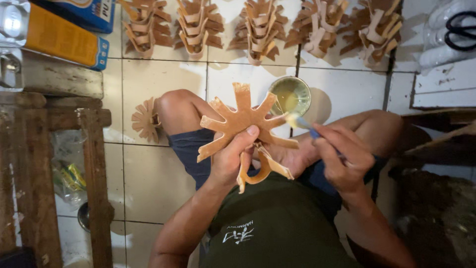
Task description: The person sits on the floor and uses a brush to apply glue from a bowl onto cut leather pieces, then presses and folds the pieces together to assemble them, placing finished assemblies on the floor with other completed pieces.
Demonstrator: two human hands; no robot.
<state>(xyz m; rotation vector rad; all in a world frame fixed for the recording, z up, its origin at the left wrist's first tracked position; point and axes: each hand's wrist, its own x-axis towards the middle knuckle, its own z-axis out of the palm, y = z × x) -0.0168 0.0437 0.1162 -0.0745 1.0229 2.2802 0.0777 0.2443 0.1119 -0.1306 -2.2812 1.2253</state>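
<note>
Star-shaped leather piece (241,120) in left hand (229,158)

White ceramic floor tiles (163,79) with dark grout lines are spreading across the workspace, catching bright light toward twelve o'clock and falling into shadow toward six; a worn wooden frame (94,164) with rough, weathered rails is standing at nine o'clock, a clear plastic bag (67,168) lying behind its slats; orange and blue cartons (64,34) are resting at ten o'clock; a white painted board (441,84) is sitting at two o'clock; dim, dark clutter (436,208) is filling four o'clock.
</note>
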